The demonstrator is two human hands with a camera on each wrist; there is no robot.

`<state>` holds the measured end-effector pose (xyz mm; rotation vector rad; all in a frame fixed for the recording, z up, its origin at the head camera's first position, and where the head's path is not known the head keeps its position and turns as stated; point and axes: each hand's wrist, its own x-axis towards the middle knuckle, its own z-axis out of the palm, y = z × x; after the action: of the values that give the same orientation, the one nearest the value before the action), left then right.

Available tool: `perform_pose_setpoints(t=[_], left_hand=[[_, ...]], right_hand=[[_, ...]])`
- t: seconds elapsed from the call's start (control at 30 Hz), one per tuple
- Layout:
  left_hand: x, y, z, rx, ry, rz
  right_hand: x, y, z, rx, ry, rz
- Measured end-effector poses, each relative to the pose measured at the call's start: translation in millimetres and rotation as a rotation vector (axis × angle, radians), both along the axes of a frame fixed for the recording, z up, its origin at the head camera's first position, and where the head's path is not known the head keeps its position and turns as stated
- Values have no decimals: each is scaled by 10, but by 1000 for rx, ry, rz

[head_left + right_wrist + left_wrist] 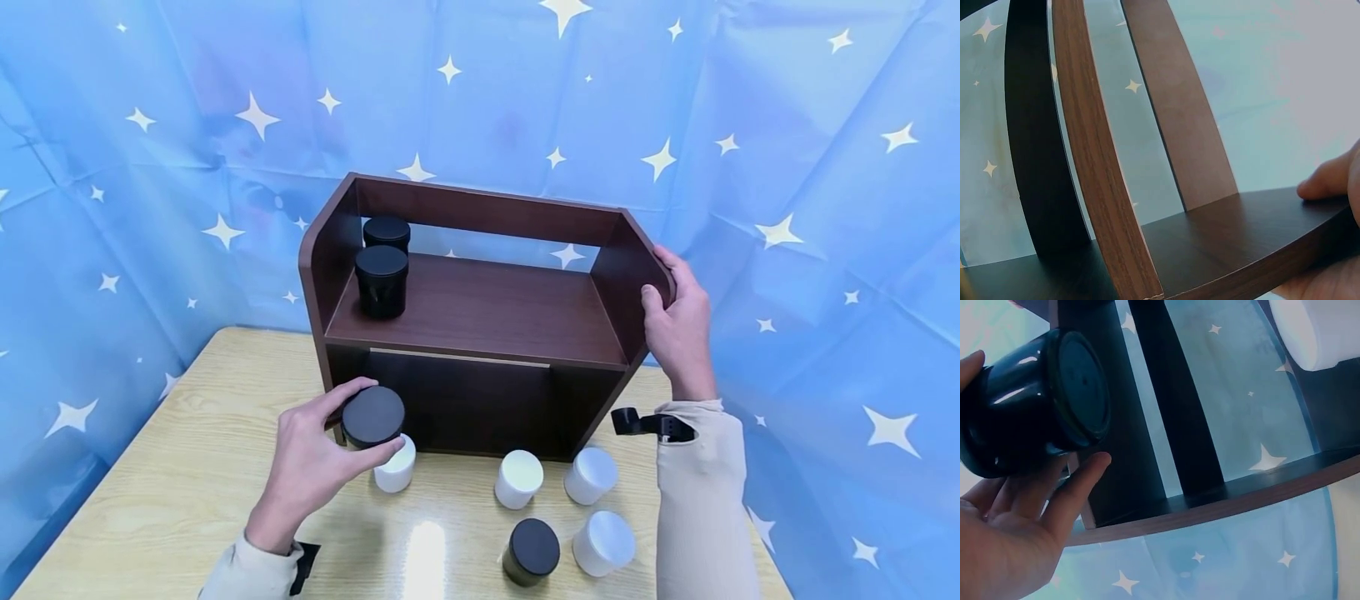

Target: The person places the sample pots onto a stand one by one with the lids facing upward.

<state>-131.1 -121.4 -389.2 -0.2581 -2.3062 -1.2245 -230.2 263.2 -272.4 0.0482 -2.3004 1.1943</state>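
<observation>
Between thumb and fingers my left hand [311,454] grips a black lidded jar [373,415], held in front of the shelf's lower left side. The left wrist view shows the glossy jar [1022,406] with its round base turned toward the shelf. My right hand [681,321] holds the right side panel of a dark brown two-tier wooden shelf [487,304], thumb on the inner face. In the right wrist view the thumb [1329,178] lies on that panel. Two more black jars, a front one [382,283] and a rear one [387,232], stand at the left end of the upper tier.
On the wooden table [187,450], before the shelf, stand several white jars, among them one [395,467] partly behind the left hand and another [519,479] near the middle. A black jar [531,552] sits nearer the front edge. Blue star-patterned cloth [495,108] hangs behind.
</observation>
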Motion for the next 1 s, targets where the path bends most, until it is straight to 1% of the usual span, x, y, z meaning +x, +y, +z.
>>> perform_pose_setpoints(t=[0.13, 0.2, 0.4, 0.6, 0.67, 0.8, 1.0], left_hand=[[-13, 21, 27, -5, 30, -22], [-20, 33, 42, 2, 26, -22], [-61, 58, 89, 16, 21, 5], [-116, 99, 176, 44, 5, 4], [-135, 120, 209, 54, 15, 14], [-184, 198, 282, 76, 41, 22], [-275, 331, 378, 113, 86, 11]], right_hand=[[-8, -2, -4, 1, 4, 2], [-13, -4, -4, -1, 6, 2], [-24, 0, -12, -7, 0, -1], [-22, -11, 2, -13, -8, -2], [-18, -19, 11, -9, -14, -2], [-18, -13, 4, -25, 9, 3], [-15, 4, 0, -24, 13, -1]])
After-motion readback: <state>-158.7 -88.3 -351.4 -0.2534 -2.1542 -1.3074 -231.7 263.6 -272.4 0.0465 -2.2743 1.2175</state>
